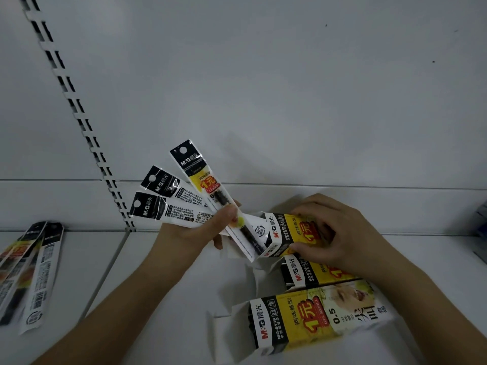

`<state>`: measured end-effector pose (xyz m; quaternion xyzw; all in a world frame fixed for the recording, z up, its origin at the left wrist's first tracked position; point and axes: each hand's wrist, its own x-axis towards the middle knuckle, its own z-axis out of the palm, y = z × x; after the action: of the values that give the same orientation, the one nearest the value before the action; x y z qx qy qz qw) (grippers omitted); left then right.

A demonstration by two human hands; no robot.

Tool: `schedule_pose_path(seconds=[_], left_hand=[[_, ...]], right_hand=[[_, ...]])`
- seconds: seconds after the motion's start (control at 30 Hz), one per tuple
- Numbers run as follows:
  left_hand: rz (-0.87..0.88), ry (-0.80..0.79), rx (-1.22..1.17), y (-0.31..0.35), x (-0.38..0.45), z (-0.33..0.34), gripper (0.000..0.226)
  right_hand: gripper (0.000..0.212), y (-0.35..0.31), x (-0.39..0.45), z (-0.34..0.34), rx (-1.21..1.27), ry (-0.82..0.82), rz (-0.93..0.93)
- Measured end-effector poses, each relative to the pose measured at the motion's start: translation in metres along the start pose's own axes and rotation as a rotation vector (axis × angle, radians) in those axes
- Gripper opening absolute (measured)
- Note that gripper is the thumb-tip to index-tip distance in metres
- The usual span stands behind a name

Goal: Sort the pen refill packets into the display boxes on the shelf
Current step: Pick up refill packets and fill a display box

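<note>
My left hand (203,230) pinches three pen refill packets (181,196) fanned out, black tops up and to the left. Their lower ends reach the open mouth of a yellow and black display box (290,234). My right hand (340,233) grips that box from above, lifted off the shelf. A second display box (308,272) lies just below it, partly hidden by my right wrist. The third display box (316,320) lies nearest me with its flap open to the left.
Several more refill packets (29,270) lie loose on the white shelf (163,299) at the far left. A slotted upright rail (79,114) runs up the white back panel. Something dark shows at the right edge (481,233).
</note>
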<state>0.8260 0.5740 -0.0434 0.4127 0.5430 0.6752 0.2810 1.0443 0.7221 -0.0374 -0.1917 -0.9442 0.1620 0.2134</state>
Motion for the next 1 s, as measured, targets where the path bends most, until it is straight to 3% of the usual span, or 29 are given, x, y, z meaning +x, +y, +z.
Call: schedule_pose_path(seconds=[0.13, 0.4, 0.53, 0.67, 0.73, 0.83, 0.9, 1.0], left_hand=[[0.023, -0.013, -0.051, 0.002, 0.004, -0.004, 0.010], [-0.016, 0.105, 0.012, 0.000, 0.004, 0.003, 0.017], [0.097, 0.058, 0.120, -0.001, 0.000, 0.003, 0.022], [0.178, 0.008, 0.022, -0.006, -0.005, 0.008, 0.018], [0.161, -0.042, -0.069, -0.007, -0.006, 0.009, 0.008], [0.074, -0.066, -0.189, -0.009, -0.003, 0.009, 0.023], [0.064, -0.096, -0.195, -0.011, -0.001, 0.007, 0.018], [0.075, -0.145, -0.154, -0.016, 0.002, 0.004, 0.008]], right_hand=[[0.053, -0.002, 0.000, -0.001, 0.013, 0.006, -0.009], [0.055, -0.002, 0.000, 0.001, 0.005, -0.004, -0.005], [0.054, -0.003, 0.001, 0.000, 0.016, 0.004, -0.013], [0.053, -0.004, 0.001, 0.001, 0.009, -0.005, -0.014], [0.054, -0.003, 0.002, 0.002, -0.002, -0.003, -0.012], [0.056, 0.000, 0.002, 0.003, -0.016, -0.011, 0.003], [0.055, 0.003, 0.002, 0.004, -0.026, -0.014, -0.001], [0.033, 0.000, 0.003, 0.006, 0.022, 0.044, -0.009]])
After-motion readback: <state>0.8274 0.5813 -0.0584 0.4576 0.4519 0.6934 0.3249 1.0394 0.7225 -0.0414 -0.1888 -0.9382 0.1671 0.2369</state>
